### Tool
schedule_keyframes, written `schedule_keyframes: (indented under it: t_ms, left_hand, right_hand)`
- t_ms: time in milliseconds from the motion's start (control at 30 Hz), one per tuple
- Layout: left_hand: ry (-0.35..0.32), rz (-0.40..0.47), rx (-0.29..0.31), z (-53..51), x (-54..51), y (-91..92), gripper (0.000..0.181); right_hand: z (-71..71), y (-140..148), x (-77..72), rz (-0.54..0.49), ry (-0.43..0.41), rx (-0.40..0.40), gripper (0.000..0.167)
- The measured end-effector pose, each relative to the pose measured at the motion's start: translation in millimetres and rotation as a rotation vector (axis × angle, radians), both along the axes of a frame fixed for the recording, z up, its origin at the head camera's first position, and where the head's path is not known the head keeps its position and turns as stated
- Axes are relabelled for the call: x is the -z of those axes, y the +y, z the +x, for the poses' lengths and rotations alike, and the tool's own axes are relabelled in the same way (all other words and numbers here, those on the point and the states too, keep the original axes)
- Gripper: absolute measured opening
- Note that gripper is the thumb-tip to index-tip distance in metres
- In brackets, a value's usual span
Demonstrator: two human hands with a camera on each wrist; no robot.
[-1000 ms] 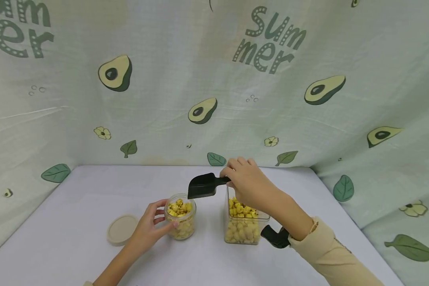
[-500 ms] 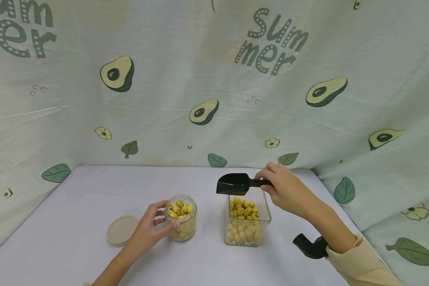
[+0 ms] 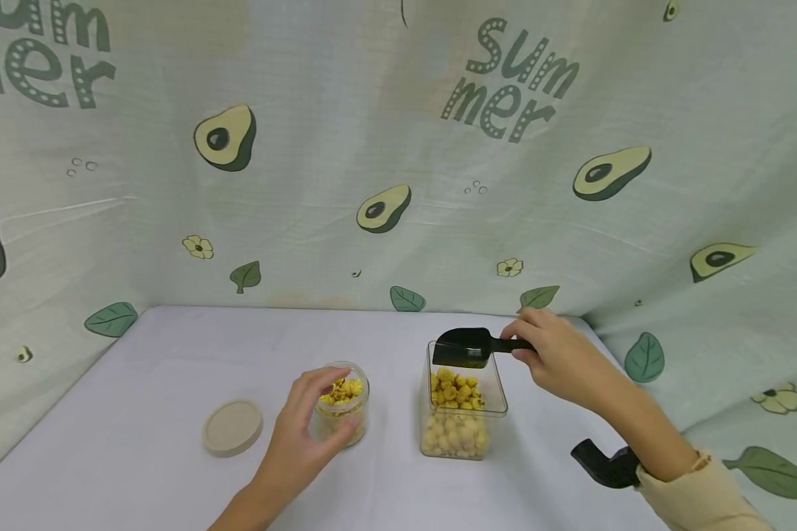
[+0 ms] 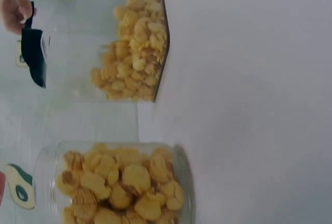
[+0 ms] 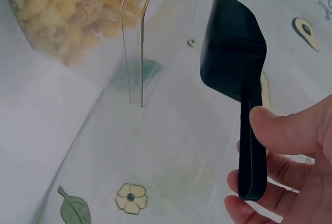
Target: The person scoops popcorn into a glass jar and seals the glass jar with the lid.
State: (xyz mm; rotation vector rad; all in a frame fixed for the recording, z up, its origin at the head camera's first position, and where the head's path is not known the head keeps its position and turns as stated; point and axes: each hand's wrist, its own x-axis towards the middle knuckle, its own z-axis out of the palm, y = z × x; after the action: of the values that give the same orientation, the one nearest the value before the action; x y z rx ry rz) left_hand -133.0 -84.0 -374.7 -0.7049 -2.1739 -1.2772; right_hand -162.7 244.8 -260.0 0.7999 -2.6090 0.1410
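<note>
A round clear jar [image 3: 357,413] of yellow popcorn stands upright on the table. My left hand [image 3: 302,428] is spread in front of it, thumb and fingers apart, covering part of the jar in the head view. The left wrist view shows the jar [image 4: 122,185] with no fingers wrapped round its wall. Over on the right, my right hand [image 3: 564,358] grips a black scoop [image 3: 463,348] by its handle. The scoop's bowl hangs above the open top of a square clear container [image 3: 454,435], itself partly filled with popcorn [image 4: 129,53].
A flat beige round lid [image 3: 232,428] lies on the table left of the jar. White cloth covers the table [image 3: 398,494]. Behind it hangs a curtain [image 3: 305,147] printed with avocados and leaves. A black curved piece [image 3: 606,464] sits at the right wrist.
My left hand has come off the jar and moved right, nearer the camera. My right hand has carried the scoop rightward from near the jar to over the square container.
</note>
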Motion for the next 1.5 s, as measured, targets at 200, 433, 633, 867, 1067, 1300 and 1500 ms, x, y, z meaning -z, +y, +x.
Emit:
schedule_keyframes:
  t_ms: [200, 433, 633, 867, 1067, 1300, 1500]
  left_hand:
    - [-0.012, 0.053, 0.148, -4.2, 0.4, 31.3, 0.056]
    - [-0.345, 0.152, 0.244, -17.3, 7.3, 60.9, 0.052]
    - [-0.465, 0.174, 0.285, -27.5, 14.9, 73.7, 0.052]
    - [-0.557, 0.214, 0.309, -31.4, 20.0, 79.7, 0.053]
    - [-0.589, 0.237, 0.359, -30.0, 19.9, 82.0, 0.053]
    - [-0.589, 0.248, 0.372, -30.1, 21.1, 85.2, 0.052]
    - [-0.597, 0.247, 0.361, -30.7, 20.7, 85.6, 0.054]
  right_hand:
    - [1.6, 1, -4.3, 0.046, -0.020, 0.030, 0.016]
    - [3.0, -5, -7.3, 0.180, -0.037, 0.072, 0.016]
    - [4.1, -11, -8.1, 0.260, -0.079, 0.096, 0.016]
    - [3.3, -17, -5.2, 0.315, -0.104, 0.106, 0.014]
    - [4.4, -26, -1.1, 0.371, -0.106, 0.137, 0.014]
    - [5.0, -32, 11.7, 0.369, -0.099, 0.162, 0.013]
    - [4.5, -29, 19.4, 0.314, -0.079, 0.148, 0.010]
